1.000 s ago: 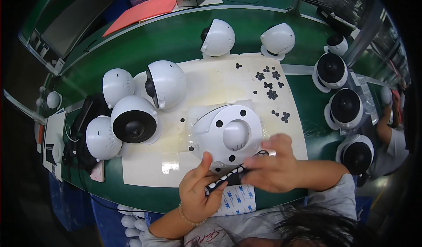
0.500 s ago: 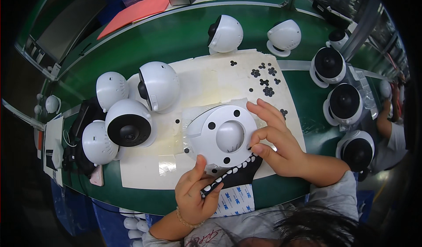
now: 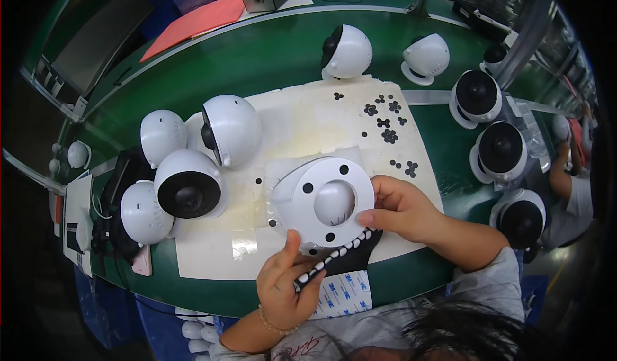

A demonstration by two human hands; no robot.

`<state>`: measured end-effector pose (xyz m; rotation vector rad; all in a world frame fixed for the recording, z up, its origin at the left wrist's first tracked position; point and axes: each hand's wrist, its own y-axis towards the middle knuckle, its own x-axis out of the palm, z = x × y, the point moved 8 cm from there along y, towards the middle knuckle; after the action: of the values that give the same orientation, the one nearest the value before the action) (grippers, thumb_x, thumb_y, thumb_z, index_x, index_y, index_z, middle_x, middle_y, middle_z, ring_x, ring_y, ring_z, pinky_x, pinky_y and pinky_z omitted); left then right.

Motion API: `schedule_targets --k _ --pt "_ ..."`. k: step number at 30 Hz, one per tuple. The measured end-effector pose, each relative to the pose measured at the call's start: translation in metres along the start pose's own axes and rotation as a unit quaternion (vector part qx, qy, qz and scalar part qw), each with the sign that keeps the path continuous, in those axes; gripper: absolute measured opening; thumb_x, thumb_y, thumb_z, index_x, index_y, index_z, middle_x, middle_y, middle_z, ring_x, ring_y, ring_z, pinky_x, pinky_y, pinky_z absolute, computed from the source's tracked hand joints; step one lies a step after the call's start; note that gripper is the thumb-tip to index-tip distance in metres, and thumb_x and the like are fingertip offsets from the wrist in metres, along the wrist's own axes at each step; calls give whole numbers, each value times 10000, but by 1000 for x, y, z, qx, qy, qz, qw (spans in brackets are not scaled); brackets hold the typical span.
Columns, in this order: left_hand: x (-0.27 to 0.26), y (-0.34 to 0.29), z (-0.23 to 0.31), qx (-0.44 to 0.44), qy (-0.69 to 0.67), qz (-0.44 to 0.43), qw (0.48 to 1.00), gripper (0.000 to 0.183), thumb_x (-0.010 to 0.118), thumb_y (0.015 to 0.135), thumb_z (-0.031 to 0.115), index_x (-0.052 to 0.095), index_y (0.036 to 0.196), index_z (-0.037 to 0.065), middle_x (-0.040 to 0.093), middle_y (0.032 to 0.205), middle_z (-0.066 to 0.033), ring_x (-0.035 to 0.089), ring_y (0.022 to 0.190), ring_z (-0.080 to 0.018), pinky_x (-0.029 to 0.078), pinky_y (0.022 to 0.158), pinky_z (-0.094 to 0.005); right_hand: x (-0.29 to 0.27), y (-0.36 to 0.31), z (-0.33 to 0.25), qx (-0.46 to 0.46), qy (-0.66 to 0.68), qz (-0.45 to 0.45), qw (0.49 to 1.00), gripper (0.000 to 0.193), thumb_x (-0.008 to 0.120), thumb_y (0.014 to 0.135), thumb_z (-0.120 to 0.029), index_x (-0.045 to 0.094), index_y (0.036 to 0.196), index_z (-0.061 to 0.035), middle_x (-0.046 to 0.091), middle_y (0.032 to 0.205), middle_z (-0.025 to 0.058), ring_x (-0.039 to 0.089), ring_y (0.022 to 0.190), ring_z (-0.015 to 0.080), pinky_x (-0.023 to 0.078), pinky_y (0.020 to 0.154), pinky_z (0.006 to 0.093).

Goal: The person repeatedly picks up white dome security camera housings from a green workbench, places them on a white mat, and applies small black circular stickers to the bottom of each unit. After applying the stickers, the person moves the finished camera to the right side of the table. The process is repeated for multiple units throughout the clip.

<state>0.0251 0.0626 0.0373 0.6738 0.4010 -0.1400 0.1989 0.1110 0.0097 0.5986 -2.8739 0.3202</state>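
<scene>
Directly in front of me lies a white dome camera [image 3: 292, 201], its flat round base ring [image 3: 299, 210] turned up. Three black round pads show on the ring, around a central hole. My right hand [image 3: 406, 212] has its thumb pressed on the ring's right side, fingers curled at the rim; whatever is under the thumb is hidden. Pinched in my left hand [image 3: 283, 291] is a narrow black strip [image 3: 335, 254] with a row of white spots, slanting up along the ring's lower edge. The left thumb points up beside the camera.
Several white cameras stand at left [image 3: 188, 184] and at right [image 3: 501, 149]. Loose black pads [image 3: 389, 136] lie on the cream sheet [image 3: 212, 252]. A printed backing sheet [image 3: 347, 295] sits at the table's front edge. Another person's arm [image 3: 561, 180] shows at far right.
My right hand has gone from a raised pinch with spread fingers to thumb pressed on the ring, fingers lowered at the rim. My left hand stays with the strip.
</scene>
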Motion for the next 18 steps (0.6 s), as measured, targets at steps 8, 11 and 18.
schedule_targets --k 8,11,18 --pt "-6 -1 14 53 10 -53 997 215 667 603 73 609 798 5 529 1169 -177 621 790 -241 477 629 -315 -22 70 -93 -285 -278 122 909 211 586 781 -41 566 989 -15 560 883 37 542 823 155 439 722 261" --pt "-4 -1 21 103 -2 -61 993 242 669 593 69 615 821 8 537 1159 -176 618 791 -237 475 629 -314 -26 126 -91 -446 -596 198 638 231 566 734 -33 602 960 -65 539 853 67 536 811 253 451 706 312" --pt "-3 -6 15 82 28 -109 990 326 701 553 26 631 870 -8 561 1117 -141 609 803 -260 482 686 -319 -66 225 -49 -297 -699 202 618 185 507 788 -154 604 924 -76 581 904 73 547 892 240 442 735 366"
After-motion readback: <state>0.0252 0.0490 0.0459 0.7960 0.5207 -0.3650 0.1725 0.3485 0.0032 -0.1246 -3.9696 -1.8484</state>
